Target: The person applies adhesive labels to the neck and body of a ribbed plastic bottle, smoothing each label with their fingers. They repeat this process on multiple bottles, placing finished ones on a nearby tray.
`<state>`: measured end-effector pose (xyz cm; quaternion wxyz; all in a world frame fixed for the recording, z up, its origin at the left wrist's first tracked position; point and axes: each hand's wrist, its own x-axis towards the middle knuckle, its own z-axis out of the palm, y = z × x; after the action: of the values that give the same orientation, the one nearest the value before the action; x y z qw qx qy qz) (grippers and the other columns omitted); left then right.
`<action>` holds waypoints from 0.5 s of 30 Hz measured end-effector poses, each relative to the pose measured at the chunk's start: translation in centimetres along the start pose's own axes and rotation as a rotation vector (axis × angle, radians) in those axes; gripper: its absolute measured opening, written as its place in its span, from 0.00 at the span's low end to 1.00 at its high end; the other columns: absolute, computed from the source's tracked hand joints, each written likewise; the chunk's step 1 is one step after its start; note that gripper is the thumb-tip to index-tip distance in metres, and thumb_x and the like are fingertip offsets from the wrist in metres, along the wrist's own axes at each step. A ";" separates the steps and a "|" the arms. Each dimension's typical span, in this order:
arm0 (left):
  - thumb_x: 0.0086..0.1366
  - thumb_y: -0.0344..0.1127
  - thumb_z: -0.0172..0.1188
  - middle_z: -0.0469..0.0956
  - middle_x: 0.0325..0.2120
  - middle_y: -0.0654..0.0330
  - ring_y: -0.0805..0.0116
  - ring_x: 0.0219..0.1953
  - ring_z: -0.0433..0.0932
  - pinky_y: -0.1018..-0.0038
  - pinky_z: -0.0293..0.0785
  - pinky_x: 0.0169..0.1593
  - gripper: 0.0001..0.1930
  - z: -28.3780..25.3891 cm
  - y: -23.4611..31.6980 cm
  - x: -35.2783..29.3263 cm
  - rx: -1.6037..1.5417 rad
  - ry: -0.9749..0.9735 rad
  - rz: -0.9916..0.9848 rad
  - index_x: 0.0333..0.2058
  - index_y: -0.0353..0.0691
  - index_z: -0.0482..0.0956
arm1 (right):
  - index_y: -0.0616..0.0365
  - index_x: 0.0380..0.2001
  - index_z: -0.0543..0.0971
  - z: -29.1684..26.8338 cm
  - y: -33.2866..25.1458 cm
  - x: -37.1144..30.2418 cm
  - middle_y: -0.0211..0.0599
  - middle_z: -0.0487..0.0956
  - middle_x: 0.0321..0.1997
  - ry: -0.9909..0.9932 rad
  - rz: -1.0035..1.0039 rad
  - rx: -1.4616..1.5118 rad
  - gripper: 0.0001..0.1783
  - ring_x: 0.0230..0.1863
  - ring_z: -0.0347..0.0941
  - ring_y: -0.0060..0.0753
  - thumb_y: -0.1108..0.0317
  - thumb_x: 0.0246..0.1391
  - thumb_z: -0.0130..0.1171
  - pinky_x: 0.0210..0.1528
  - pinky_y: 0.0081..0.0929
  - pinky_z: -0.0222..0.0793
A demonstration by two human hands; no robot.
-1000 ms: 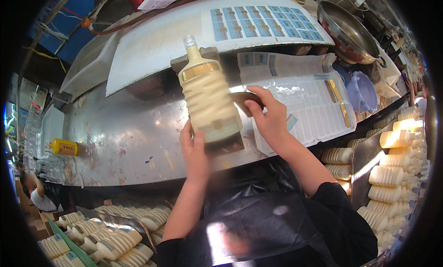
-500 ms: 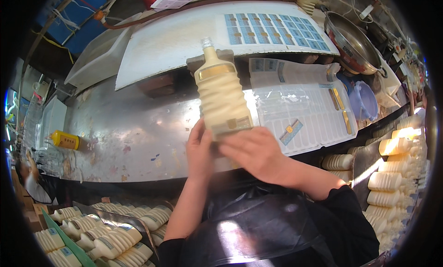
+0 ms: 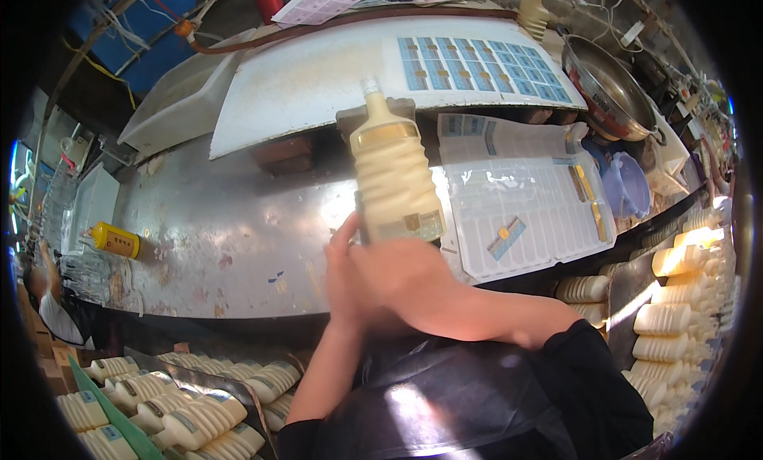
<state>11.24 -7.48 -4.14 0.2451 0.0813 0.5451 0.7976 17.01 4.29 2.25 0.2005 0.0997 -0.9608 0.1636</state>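
Observation:
A cream bottle [image 3: 397, 174] with a wavy body lies tilted, its silvery neck pointing away from me and its upper part against a brown block [image 3: 346, 122]. Near its base is a pale label band with a small gold-brown patch. My left hand [image 3: 343, 281] grips the bottle's lower left corner, thumb along its side. Across the base end lies my right hand [image 3: 409, 277], blurred, its fingers hidden toward the left hand. Right of the bottle, a translucent label sheet [image 3: 540, 229] has one loose blue-and-gold label [image 3: 505, 237] on it.
Blue labels [image 3: 477, 62] line a white board [image 3: 310, 78] beyond the metal table [image 3: 207, 277]. A yellow bottle [image 3: 115, 240] lies left; a purple bucket [image 3: 625, 186] and metal pan [image 3: 608, 82] stand right. Cream bottles [image 3: 199, 416] fill crates at lower left and right.
My right hand has slid left over the bottle's base, toward my left hand. The view has shifted slightly, so the table things sit a little lower and further right.

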 end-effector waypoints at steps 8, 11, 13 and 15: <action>0.67 0.53 0.51 0.60 0.66 0.41 0.40 0.67 0.59 0.50 0.50 0.69 0.33 0.3 -3.4 -0.9 1.159 0.013 0.697 0.65 0.40 0.71 | 0.57 0.45 0.79 -2.7 6.0 -5.0 0.40 0.81 0.21 0.195 0.702 0.193 0.14 0.20 0.77 0.34 0.64 0.59 0.65 0.27 0.34 0.70; 0.67 0.48 0.53 0.62 0.66 0.41 0.42 0.67 0.60 0.51 0.50 0.70 0.31 0.4 -3.7 -0.8 1.065 0.015 0.689 0.65 0.39 0.71 | 0.58 0.46 0.79 -0.8 8.4 -7.3 0.40 0.80 0.21 0.209 0.909 0.385 0.18 0.21 0.76 0.38 0.59 0.59 0.65 0.28 0.34 0.70; 0.66 0.44 0.54 0.63 0.65 0.42 0.43 0.67 0.60 0.51 0.50 0.70 0.30 0.3 -3.0 -0.8 1.025 0.008 0.666 0.65 0.38 0.71 | 0.58 0.47 0.79 -0.9 9.1 -7.3 0.39 0.80 0.22 0.272 0.940 0.490 0.17 0.22 0.75 0.32 0.60 0.60 0.64 0.28 0.31 0.69; 0.69 0.44 0.50 0.66 0.63 0.43 0.46 0.63 0.66 0.56 0.57 0.67 0.31 -0.2 -2.2 0.2 1.002 0.070 0.715 0.66 0.34 0.67 | 0.57 0.47 0.78 -2.0 9.8 -5.9 0.39 0.81 0.23 0.342 0.957 0.541 0.16 0.24 0.77 0.31 0.61 0.60 0.64 0.30 0.30 0.70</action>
<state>11.61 -6.88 -6.20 -0.1233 0.3382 0.8004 0.4794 20.46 14.86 -1.16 0.2239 -0.3262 -0.7769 0.4898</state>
